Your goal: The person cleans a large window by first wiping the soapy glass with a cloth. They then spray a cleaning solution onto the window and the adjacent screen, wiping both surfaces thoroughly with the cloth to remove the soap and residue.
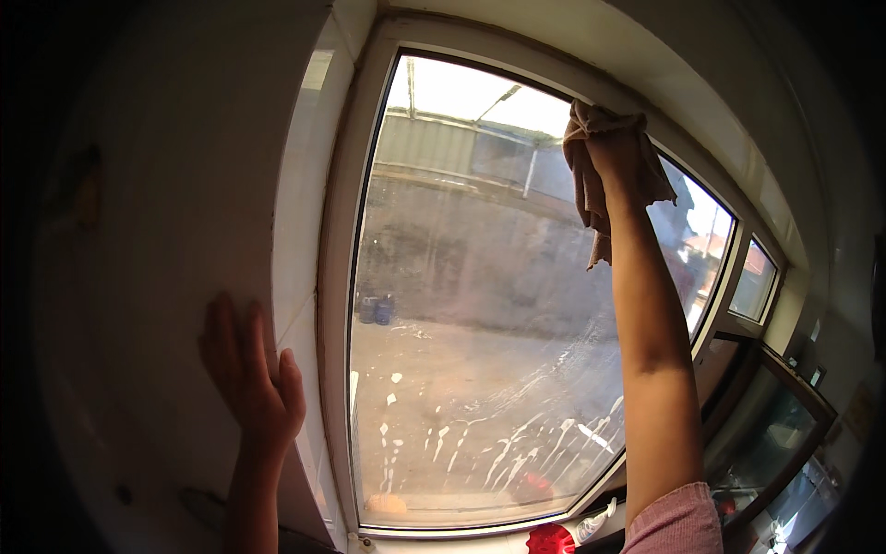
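A large window pane [484, 277] in a pale frame fills the middle of the view, with white foamy streaks and drips on its lower part. My right hand [612, 142] holds a brown cloth [587, 183] against the upper right of the window, near the top frame edge. The cloth hangs down on both sides of the hand and partly hides it. My left hand [252, 374] rests with fingers spread on the tiled wall beside the window recess, its thumb at the wall's corner. It holds nothing.
A red scalloped object [551, 539] and a white spray bottle's head [597, 521] are at the sill below the window. At the right, a smaller window [752, 280] sits above an open dark-framed sash [768, 415]. Through the glass, blue water containers [376, 310] stand outside.
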`<state>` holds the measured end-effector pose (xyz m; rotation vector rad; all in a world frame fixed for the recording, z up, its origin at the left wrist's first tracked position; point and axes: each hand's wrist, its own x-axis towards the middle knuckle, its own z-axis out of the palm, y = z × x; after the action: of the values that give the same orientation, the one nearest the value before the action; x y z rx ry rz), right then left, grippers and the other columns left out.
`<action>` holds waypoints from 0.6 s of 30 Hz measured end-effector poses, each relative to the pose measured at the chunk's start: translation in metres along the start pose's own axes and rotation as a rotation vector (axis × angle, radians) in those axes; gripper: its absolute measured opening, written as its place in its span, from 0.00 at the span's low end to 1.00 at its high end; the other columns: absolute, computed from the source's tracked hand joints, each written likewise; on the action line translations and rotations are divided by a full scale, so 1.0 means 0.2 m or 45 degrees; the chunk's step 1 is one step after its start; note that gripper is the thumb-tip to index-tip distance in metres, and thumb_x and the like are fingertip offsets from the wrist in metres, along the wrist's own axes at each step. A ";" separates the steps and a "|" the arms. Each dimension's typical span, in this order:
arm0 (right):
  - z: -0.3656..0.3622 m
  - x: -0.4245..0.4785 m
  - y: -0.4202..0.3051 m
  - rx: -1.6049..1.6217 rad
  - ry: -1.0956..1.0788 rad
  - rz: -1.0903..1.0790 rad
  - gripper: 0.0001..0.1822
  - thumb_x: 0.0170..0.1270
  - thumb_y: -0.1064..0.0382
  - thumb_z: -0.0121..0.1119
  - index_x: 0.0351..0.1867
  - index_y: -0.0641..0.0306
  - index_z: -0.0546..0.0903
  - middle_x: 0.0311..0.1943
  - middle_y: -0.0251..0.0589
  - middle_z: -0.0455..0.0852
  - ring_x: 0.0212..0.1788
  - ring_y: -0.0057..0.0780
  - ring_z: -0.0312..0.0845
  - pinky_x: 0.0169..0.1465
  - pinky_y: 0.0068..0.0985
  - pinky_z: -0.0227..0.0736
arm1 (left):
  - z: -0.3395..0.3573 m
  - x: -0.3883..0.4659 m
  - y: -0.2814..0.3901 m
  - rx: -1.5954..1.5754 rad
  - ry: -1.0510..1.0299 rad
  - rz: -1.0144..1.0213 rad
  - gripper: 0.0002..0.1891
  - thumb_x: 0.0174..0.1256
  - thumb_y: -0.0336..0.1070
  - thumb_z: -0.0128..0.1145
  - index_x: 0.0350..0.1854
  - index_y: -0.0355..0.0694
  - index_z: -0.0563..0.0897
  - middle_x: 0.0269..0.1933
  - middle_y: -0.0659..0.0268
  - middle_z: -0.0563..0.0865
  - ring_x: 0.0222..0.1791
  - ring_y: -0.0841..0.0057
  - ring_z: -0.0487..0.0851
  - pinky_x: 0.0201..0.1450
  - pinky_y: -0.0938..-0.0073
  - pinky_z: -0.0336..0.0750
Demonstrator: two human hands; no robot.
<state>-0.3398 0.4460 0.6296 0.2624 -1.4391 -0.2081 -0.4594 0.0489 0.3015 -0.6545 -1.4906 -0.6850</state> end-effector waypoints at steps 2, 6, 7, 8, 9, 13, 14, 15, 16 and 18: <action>-0.02 0.05 0.22 -0.317 -0.012 0.041 0.21 0.57 0.50 0.55 0.37 0.70 0.76 0.35 0.51 0.83 0.42 0.44 0.78 0.49 0.35 0.70 | 0.02 -0.01 0.01 -0.022 0.032 0.018 0.28 0.66 0.40 0.44 0.67 0.38 0.59 0.69 0.46 0.57 0.70 0.50 0.54 0.67 0.45 0.45; -0.01 0.05 0.17 -0.717 -0.037 0.038 0.28 0.57 0.43 0.54 0.38 0.73 0.75 0.33 0.55 0.83 0.41 0.49 0.79 0.46 0.37 0.73 | 0.01 -0.01 0.00 0.006 0.012 0.006 0.28 0.66 0.41 0.44 0.67 0.39 0.59 0.69 0.47 0.57 0.70 0.51 0.54 0.68 0.45 0.44; -0.03 0.05 0.18 -0.806 -0.058 -0.020 0.30 0.57 0.41 0.53 0.39 0.74 0.75 0.32 0.55 0.83 0.39 0.50 0.80 0.44 0.37 0.75 | 0.01 -0.02 0.00 -0.006 0.007 -0.002 0.28 0.66 0.41 0.44 0.67 0.39 0.59 0.69 0.46 0.57 0.70 0.51 0.54 0.68 0.45 0.44; -0.04 0.05 0.20 -0.779 -0.025 -0.043 0.30 0.57 0.41 0.52 0.38 0.74 0.75 0.31 0.55 0.83 0.39 0.49 0.80 0.43 0.36 0.75 | 0.01 -0.02 0.01 -0.018 0.002 -0.009 0.28 0.66 0.41 0.45 0.67 0.39 0.59 0.69 0.46 0.57 0.70 0.51 0.54 0.68 0.45 0.44; -0.04 0.04 0.17 -0.823 -0.023 -0.087 0.29 0.57 0.41 0.51 0.38 0.73 0.75 0.31 0.55 0.83 0.39 0.49 0.80 0.44 0.37 0.74 | 0.01 -0.02 0.01 -0.011 -0.002 -0.010 0.27 0.67 0.41 0.44 0.67 0.39 0.59 0.69 0.47 0.57 0.70 0.52 0.54 0.68 0.45 0.45; -0.05 0.03 -0.01 -0.775 -0.095 0.005 0.27 0.58 0.43 0.48 0.40 0.69 0.76 0.32 0.56 0.83 0.40 0.51 0.79 0.48 0.42 0.70 | 0.00 -0.02 0.01 0.015 -0.015 -0.019 0.27 0.68 0.41 0.43 0.68 0.40 0.58 0.70 0.50 0.56 0.70 0.53 0.54 0.69 0.46 0.46; -0.05 0.03 -0.02 -0.758 -0.163 0.053 0.26 0.58 0.43 0.48 0.41 0.67 0.77 0.33 0.56 0.83 0.40 0.51 0.79 0.49 0.43 0.69 | 0.00 -0.02 0.01 0.019 -0.016 -0.025 0.27 0.68 0.41 0.44 0.68 0.40 0.58 0.70 0.49 0.56 0.70 0.53 0.54 0.69 0.46 0.46; -0.07 0.05 0.06 -0.841 -0.285 0.009 0.24 0.57 0.44 0.48 0.40 0.64 0.77 0.34 0.55 0.83 0.41 0.52 0.78 0.49 0.44 0.69 | -0.01 -0.02 0.02 0.006 -0.028 -0.027 0.27 0.67 0.41 0.44 0.68 0.40 0.59 0.70 0.49 0.56 0.70 0.52 0.54 0.69 0.47 0.46; -0.05 0.06 0.09 -0.856 -0.223 -0.037 0.22 0.57 0.44 0.48 0.39 0.62 0.78 0.34 0.54 0.83 0.41 0.52 0.78 0.49 0.44 0.69 | -0.01 -0.01 0.02 -0.004 -0.034 -0.032 0.27 0.67 0.40 0.45 0.67 0.40 0.59 0.70 0.49 0.56 0.70 0.52 0.54 0.68 0.47 0.46; -0.01 0.04 0.13 -0.822 0.063 -0.105 0.18 0.57 0.46 0.49 0.36 0.57 0.79 0.35 0.50 0.84 0.41 0.51 0.78 0.49 0.44 0.69 | -0.02 0.00 0.03 -0.027 -0.035 -0.036 0.27 0.66 0.40 0.45 0.67 0.39 0.59 0.69 0.48 0.57 0.70 0.51 0.54 0.68 0.47 0.46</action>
<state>-0.3369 0.4684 0.6449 -0.2016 -1.2419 -0.7101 -0.4528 0.0501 0.3014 -0.6624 -1.5226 -0.7168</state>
